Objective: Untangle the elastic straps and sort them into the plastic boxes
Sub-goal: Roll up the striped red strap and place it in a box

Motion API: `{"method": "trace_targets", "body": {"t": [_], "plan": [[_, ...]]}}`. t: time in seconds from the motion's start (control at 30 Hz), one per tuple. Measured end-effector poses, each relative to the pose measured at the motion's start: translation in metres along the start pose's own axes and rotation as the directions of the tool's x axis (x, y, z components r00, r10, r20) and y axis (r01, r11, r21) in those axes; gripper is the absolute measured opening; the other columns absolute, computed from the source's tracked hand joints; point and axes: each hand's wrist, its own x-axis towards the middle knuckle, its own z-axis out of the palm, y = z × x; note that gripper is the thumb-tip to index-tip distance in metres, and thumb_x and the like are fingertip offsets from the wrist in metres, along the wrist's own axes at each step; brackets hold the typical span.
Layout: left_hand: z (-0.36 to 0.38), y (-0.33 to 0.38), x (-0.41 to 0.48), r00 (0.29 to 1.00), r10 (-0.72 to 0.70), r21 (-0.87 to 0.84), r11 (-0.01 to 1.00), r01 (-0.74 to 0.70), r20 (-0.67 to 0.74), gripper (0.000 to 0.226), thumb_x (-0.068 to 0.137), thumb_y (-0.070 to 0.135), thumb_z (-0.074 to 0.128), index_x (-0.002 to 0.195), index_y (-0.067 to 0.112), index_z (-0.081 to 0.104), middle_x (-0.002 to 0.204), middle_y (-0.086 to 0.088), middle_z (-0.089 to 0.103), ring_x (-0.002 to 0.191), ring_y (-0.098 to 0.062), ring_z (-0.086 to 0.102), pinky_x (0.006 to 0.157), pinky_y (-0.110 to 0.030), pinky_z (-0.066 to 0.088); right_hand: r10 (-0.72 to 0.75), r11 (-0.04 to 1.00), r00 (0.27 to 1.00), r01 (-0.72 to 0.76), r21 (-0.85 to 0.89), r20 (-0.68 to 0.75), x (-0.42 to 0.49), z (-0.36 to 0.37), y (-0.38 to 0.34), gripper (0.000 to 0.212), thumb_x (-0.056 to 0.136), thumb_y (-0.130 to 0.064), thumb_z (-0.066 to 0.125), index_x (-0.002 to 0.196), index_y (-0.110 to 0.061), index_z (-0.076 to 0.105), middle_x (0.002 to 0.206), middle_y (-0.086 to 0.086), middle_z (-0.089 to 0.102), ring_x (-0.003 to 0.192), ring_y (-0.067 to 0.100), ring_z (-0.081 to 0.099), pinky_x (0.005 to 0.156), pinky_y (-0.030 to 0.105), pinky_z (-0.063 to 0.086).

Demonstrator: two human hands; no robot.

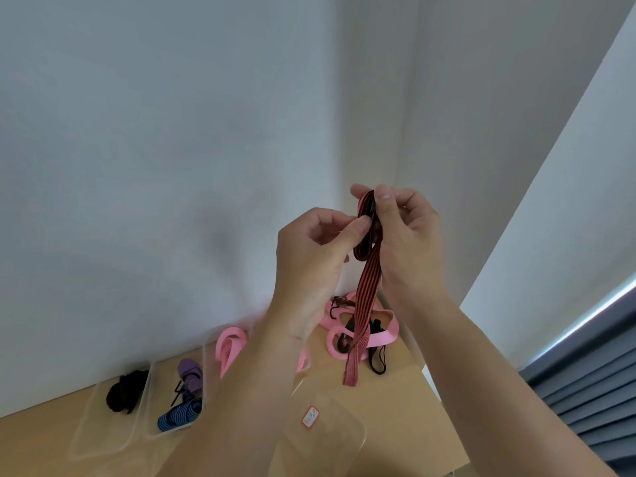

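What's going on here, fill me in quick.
A person holds a red-and-black striped strap up in both hands, left hand and right hand pinching its top end. Its tail hangs to the tangled pile of pink straps on the table. Clear boxes already hold sorted straps.

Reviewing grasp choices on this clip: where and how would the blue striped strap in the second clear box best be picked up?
Probably at the bunched blue striped strap near the box's front end, pinched from above. The clear box is open-topped with low walls, so a side approach looks blocked. Its black hook pokes out and may snag the purple strap behind it.
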Motion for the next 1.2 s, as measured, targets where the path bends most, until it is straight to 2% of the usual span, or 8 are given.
{"method": "trace_targets", "body": {"t": [0.17, 0.27, 0.4, 0.5, 0.63, 0.9, 1.07, 1.2], "plan": [[-0.005, 0.001, 0.007, 0.995, -0.039, -0.067, 0.997, 0.045, 0.088, 0.010, 0.086, 0.009, 0.079, 0.083, 0.013, 0.070, 0.073, -0.003, 0.071, 0.063, -0.016, 0.065, 0.061, -0.021, 0.051, -0.002, 0.996, 0.998, 0.007, -0.086, 0.065, -0.003, -0.009, 0.004, 0.019, 0.098, -0.023, 0.065, 0.088, -0.009, 0.074, 0.086, 0.011, 0.074, 0.070, 0.033, 0.068, 0.056, 0.052, 0.055], [-0.002, 0.001, 0.007, 0.998, -0.004, -0.050, 0.999, 0.007, 0.057, 0.014, 0.090, 0.006, 0.076, 0.086, 0.012, 0.064, 0.076, -0.001, 0.070, 0.063, -0.013, 0.066, 0.060, -0.020, 0.052, -0.003, 0.993, 0.994, 0.016, -0.116, 0.106, -0.001, -0.011, 0.002, 0.015, 0.096, -0.022, 0.068, 0.094, -0.014, 0.080, 0.100, 0.014, 0.073, 0.078, 0.044, 0.068, 0.062, 0.059, 0.055], [0.004, 0.004, 0.008, 0.997, -0.002, -0.160, 0.987, -0.010, -0.074, 0.012, 0.093, 0.002, 0.070, 0.089, 0.010, 0.062, 0.080, 0.003, 0.069, 0.064, -0.012, 0.064, 0.062, -0.021, 0.052, -0.069, 0.967, 0.981, 0.110, -0.228, 0.180, -0.001, -0.016, 0.007, 0.019, 0.099, -0.025, 0.063, 0.101, -0.027, 0.081, 0.089, 0.008, 0.076, 0.073, 0.030, 0.067, 0.064, 0.036, 0.049], [0.005, 0.006, 0.012, 0.986, -0.010, -0.244, 0.969, -0.031, -0.164, 0.013, 0.093, 0.000, 0.069, 0.090, 0.010, 0.062, 0.075, 0.007, 0.067, 0.060, -0.013, 0.061, 0.060, -0.022, 0.051, -0.096, 0.933, 0.966, 0.171, -0.317, 0.240, -0.008, -0.018, 0.016, 0.024, 0.103, -0.034, 0.056, 0.103, -0.037, 0.079, 0.090, 0.025, 0.071, 0.069, 0.044, 0.063, 0.066, 0.033, 0.049], [0.008, 0.006, 0.011, 0.979, -0.014, -0.269, 0.962, -0.041, -0.201, 0.011, 0.093, 0.006, 0.071, 0.099, 0.013, 0.065, 0.073, 0.007, 0.068, 0.059, -0.015, 0.061, 0.059, -0.024, 0.052, -0.087, 0.971, 0.948, 0.150, -0.188, 0.305, -0.012, -0.020, 0.017, 0.029, 0.105, -0.017, 0.052, 0.126, -0.014, 0.071, 0.089, -0.006, 0.075, 0.054, -0.003, 0.059, 0.055, 0.005, 0.042], [-0.040, 0.011, 0.023, 0.938, 0.063, -0.008, 0.998, -0.065, 0.342, 0.036, 0.078, 0.014, 0.082, 0.111, 0.024, 0.074, 0.100, -0.005, 0.075, 0.084, -0.018, 0.071, 0.076, -0.026, 0.056, 0.029, 0.976, 0.894, 0.071, -0.205, 0.447, 0.004, -0.044, -0.002, 0.033, 0.101, -0.029, 0.053, 0.120, -0.011, 0.073, 0.078, 0.000, 0.068, 0.045, 0.002, 0.035, 0.043, 0.014, 0.030], [-0.010, -0.003, 0.007, 0.945, 0.325, 0.125, 0.936, -0.328, 0.040, 0.024, 0.076, 0.014, 0.087, 0.091, 0.024, 0.072, 0.086, 0.007, 0.075, 0.083, -0.011, 0.073, 0.076, -0.025, 0.059, 0.131, 0.990, 0.977, -0.120, -0.074, 0.170, 0.005, -0.025, -0.003, 0.037, 0.099, -0.044, 0.056, 0.094, -0.013, 0.076, 0.072, 0.007, 0.067, 0.040, 0.009, 0.024, 0.039, 0.020, 0.020], [0.015, -0.019, 0.000, 0.712, 0.702, 0.500, 0.625, -0.599, -0.025, 0.017, 0.079, 0.004, 0.086, 0.090, 0.003, 0.074, 0.087, -0.006, 0.067, 0.078, -0.018, 0.065, 0.070, -0.027, 0.054, 0.281, 0.958, 0.940, -0.286, -0.002, 0.193, -0.003, -0.013, -0.001, 0.044, 0.102, -0.049, 0.051, 0.082, -0.016, 0.070, 0.058, -0.006, 0.058, 0.044, 0.015, 0.030, 0.043, 0.024, 0.027]]}}
